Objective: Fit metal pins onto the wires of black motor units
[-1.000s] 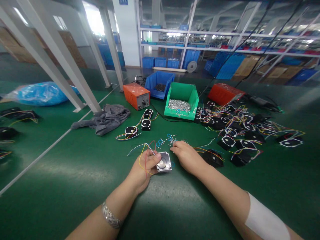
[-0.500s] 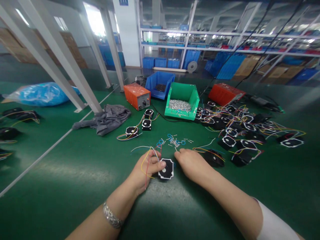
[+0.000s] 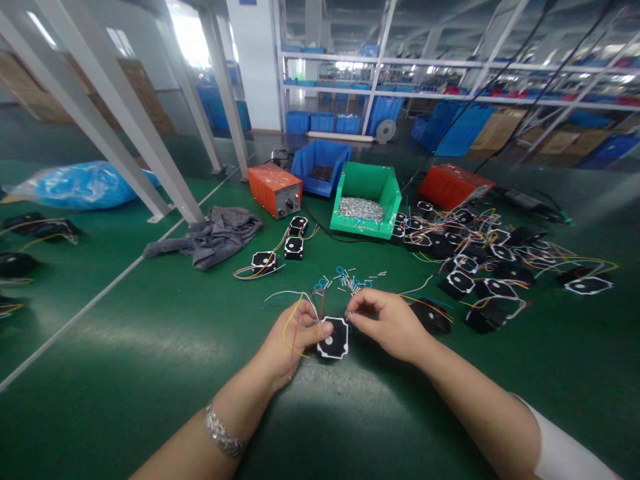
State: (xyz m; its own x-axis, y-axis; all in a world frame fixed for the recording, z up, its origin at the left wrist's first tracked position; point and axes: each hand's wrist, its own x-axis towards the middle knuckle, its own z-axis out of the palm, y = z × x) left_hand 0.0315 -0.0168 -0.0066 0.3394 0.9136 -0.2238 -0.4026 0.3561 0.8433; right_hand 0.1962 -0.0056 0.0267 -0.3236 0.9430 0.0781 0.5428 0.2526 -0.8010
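My left hand [image 3: 295, 340] grips a square black stepper motor [image 3: 336, 341] with white-edged corners, thumb pressed on its top face. Red, yellow and white wires [image 3: 287, 327] from it hang over the fingers. Just right of the motor's upper right corner, my right hand [image 3: 383, 320] pinches a small silver screw [image 3: 349, 315] between thumb and fingertips; most of it is hidden. Beyond both hands lies a loose group of silver screws [image 3: 353, 285] mixed with small blue rings [image 3: 320, 285].
A green bin [image 3: 367, 227] of metal pieces stands beside a blue bin [image 3: 320, 150]. Orange boxes [image 3: 274, 190] flank them. Wired motors pile up [image 3: 457, 283] on the right; several others [image 3: 294, 247] sit left of centre near a grey cloth [image 3: 220, 237].
My right hand has come back from the loose screws toward the motor's corner, its pinch now turned to the left. My left hand and the motor have hardly moved.
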